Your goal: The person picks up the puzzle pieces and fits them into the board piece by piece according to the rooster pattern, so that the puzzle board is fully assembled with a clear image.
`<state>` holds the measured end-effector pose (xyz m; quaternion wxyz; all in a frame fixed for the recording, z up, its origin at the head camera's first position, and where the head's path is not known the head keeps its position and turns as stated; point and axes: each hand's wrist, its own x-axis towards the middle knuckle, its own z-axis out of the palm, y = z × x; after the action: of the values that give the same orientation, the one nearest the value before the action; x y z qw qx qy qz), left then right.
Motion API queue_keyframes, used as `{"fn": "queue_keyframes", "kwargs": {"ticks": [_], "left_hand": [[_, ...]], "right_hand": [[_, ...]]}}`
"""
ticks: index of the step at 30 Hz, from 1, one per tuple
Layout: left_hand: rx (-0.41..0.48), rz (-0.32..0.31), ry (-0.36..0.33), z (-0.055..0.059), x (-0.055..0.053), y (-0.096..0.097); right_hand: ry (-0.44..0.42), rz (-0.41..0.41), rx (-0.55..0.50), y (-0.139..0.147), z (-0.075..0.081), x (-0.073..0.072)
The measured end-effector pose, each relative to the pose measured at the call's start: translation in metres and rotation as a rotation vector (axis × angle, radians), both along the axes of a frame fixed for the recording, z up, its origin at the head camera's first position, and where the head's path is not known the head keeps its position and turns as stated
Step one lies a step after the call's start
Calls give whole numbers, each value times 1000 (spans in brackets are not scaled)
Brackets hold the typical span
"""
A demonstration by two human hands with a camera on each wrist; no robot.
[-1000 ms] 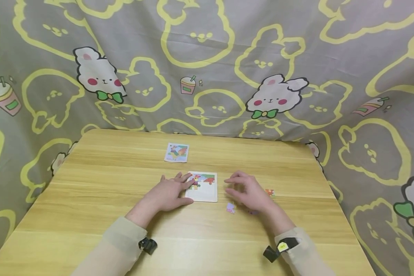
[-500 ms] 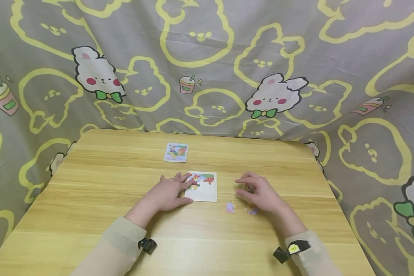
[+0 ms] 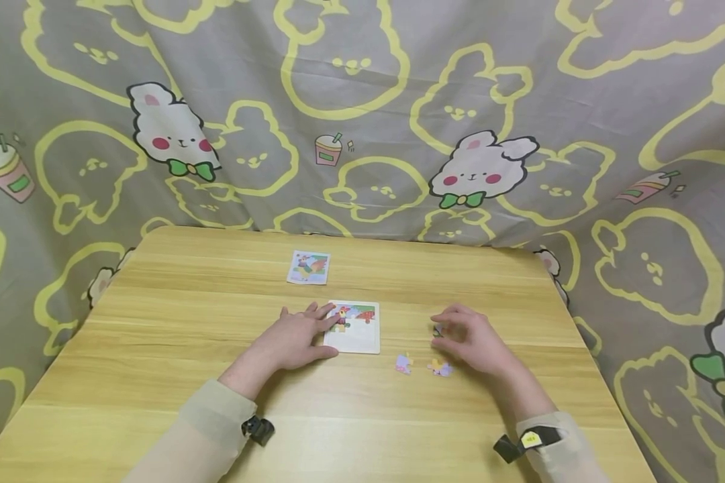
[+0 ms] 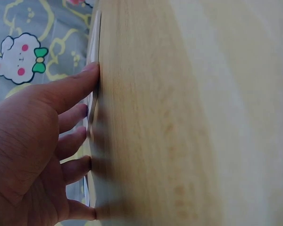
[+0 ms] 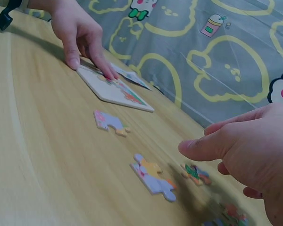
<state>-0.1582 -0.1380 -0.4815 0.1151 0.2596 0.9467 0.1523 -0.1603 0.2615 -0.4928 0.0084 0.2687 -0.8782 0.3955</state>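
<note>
My left hand (image 3: 299,339) lies with fingers spread on the left edge of a white puzzle board (image 3: 362,339). Pieces fill the board's top and upper left, forming part of a rooster picture; the lower part is bare white. To the right, my right hand (image 3: 474,341) hovers over loose puzzle pieces, fingers gently bent and holding nothing. A green piece (image 5: 196,174) lies just under its fingers. Nearer me are a lilac-and-pink piece (image 3: 403,363) and an orange-and-lilac piece (image 3: 440,367). Below the hand in the right wrist view, more pieces (image 5: 231,215) look blurred.
A small card (image 3: 309,267) with the whole rooster picture lies behind the board. The wooden table (image 3: 217,282) ends at a grey curtain (image 3: 362,121) with cartoon prints. Dark bands with small cameras sit on both wrists.
My right hand has moved rightward, away from the board and over the loose pieces. The orange-and-lilac piece is now uncovered, while the red-orange one is hidden in the head view. My left hand stays put.
</note>
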Motion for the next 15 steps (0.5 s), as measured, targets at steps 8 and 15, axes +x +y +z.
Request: {"fn": "queue_keyframes", "kwargs": {"ticks": [8, 15], "left_hand": [[-2, -5, -1, 1, 0, 0], [-8, -5, -1, 1, 0, 0]], "right_hand": [[33, -69, 90, 12, -6, 4], [9, -157, 151, 16, -10, 6]]}}
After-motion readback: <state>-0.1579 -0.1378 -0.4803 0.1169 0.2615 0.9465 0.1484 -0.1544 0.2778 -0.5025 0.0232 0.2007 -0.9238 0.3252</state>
